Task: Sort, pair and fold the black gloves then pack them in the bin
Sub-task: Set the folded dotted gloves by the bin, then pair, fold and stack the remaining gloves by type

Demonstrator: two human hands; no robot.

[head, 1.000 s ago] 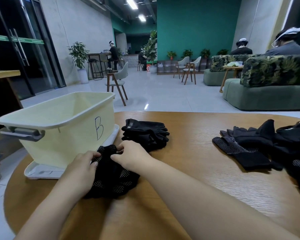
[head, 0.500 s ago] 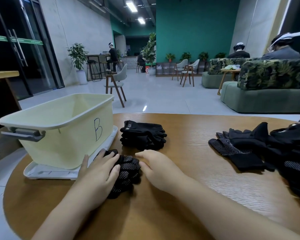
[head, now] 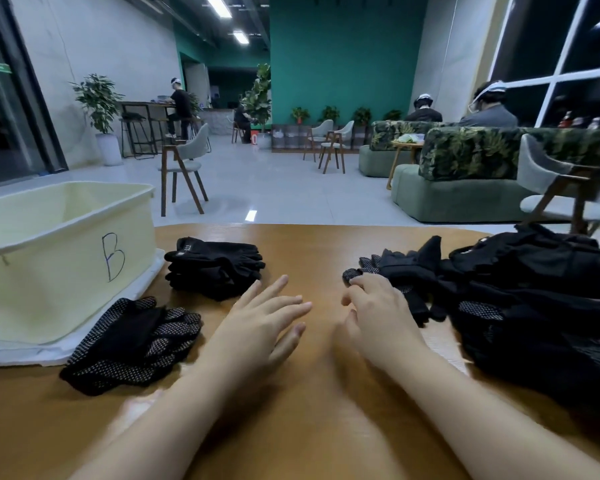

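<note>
A folded pair of dotted black gloves (head: 132,344) lies on the wooden table (head: 312,410) beside the cream bin marked "B" (head: 66,258). Behind it sits a folded stack of plain black gloves (head: 215,266). A loose heap of black gloves (head: 520,299) covers the table's right side. My left hand (head: 267,320) hovers over bare wood in the middle, fingers spread, holding nothing. My right hand (head: 374,306) reaches to the heap's near edge, its fingertips touching a dotted glove (head: 371,265) there; no grip is visible.
The bin stands on a white tray-like lid (head: 25,351) at the table's left edge. Beyond the table are chairs (head: 184,168), green sofas (head: 465,174) and several seated people in the room.
Both hands have left the folded dotted pair, which now lies alone by the bin. The left hand moved to the middle, the right hand went right to the loose heap. The view shifted right.
</note>
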